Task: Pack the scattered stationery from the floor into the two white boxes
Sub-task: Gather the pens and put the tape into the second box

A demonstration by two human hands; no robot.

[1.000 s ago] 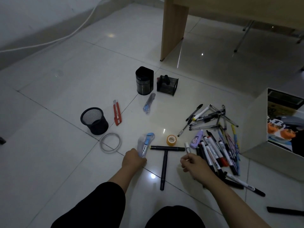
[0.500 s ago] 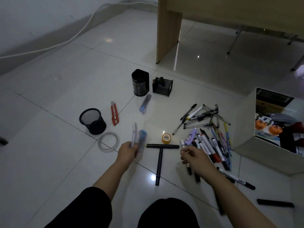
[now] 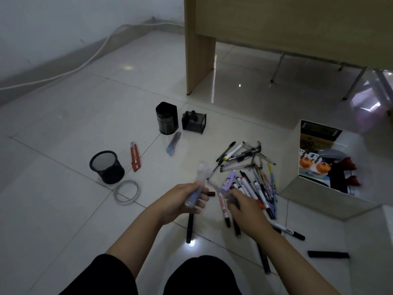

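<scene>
Holding clear tube (image 3: 196,186) in left hand (image 3: 182,201) grip | right hand (image 3: 244,211) beside

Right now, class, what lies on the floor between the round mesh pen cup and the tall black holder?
In the head view, a red utility knife lies there.

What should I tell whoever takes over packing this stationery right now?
Left hand: gripping a clear plastic pack with a blue end, lifted off the floor.
Right hand: over the pile of pens and markers; blurred, grip unclear.
Open white box: at the right, already holds some items.
Left to pack: the pile, red utility knife, black mesh cup, clear tape ring, loose black markers.
</scene>
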